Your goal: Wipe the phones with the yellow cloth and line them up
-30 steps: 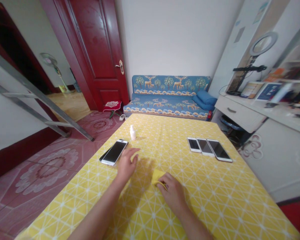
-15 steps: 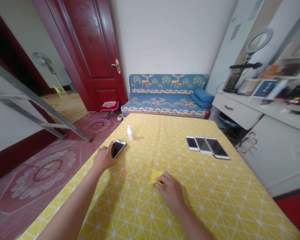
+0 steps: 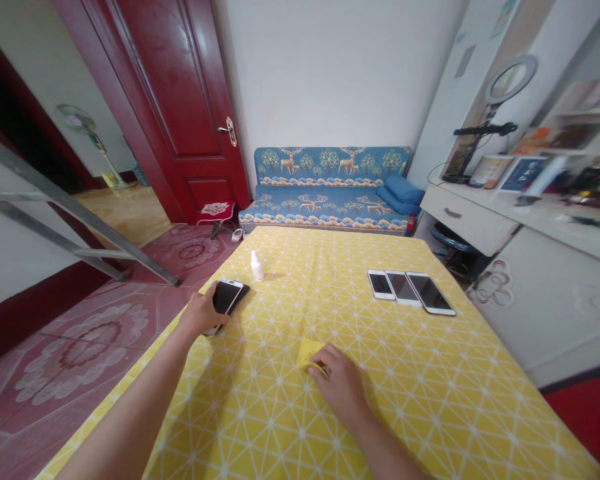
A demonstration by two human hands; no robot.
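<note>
Table (image 3: 430,393), covered in a yellow tablecloth with white lines, is filling the foreground. Door (image 3: 180,80), dark red, is standing behind it at the left. Sofa (image 3: 310,200), blue with deer and trees, is sitting against the back wall. Cabinet (image 3: 480,223), white, is lining the right side. Ladder (image 3: 87,212), grey, is slanting down to the floor at far left. Stool (image 3: 216,210), red-topped, is standing before the door.

Left hand (image 3: 200,315): is curling around the white phone (image 3: 227,297) at the table's left side, fingers at its outer edge, thumb across its inner edge. Dark flat object (image 3: 243,297): is showing partly from beneath that phone. Right hand (image 3: 341,381): is lying near the table's middle, fingers closed, pinching the small yellow cloth (image 3: 307,352). Large phone (image 3: 431,293), middle phone (image 3: 404,288) and small phone (image 3: 381,285): are lying side by side, screens up, toward the table's right, well apart from either hand. Bottle (image 3: 257,267), white: is standing upright just beyond the white phone.
</note>
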